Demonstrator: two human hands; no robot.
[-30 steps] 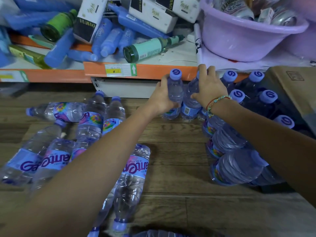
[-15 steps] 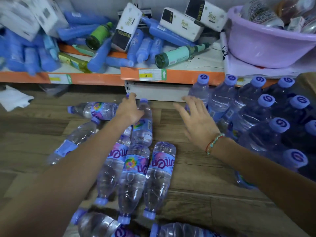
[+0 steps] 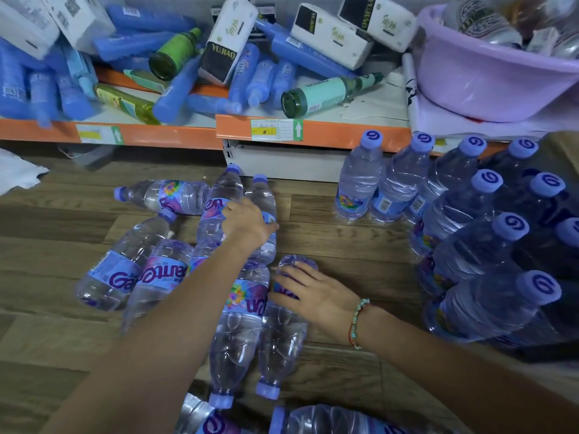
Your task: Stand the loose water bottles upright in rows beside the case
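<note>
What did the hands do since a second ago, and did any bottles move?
Both hands let go of the upright bottles by the shelf and came back to the loose pile. The left hand now grips a lying bottle; the right hand rests on another. The standing rows stayed put.

Head-worn camera looks forward and down, close over the floor (image 3: 344, 245).

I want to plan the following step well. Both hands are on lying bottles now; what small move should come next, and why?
Probably close each hand and lift. The left hand rests on a lying bottle and the right hand lies on another bottle, neither raised yet. The floor left of the upright bottles looks free for them.
</note>
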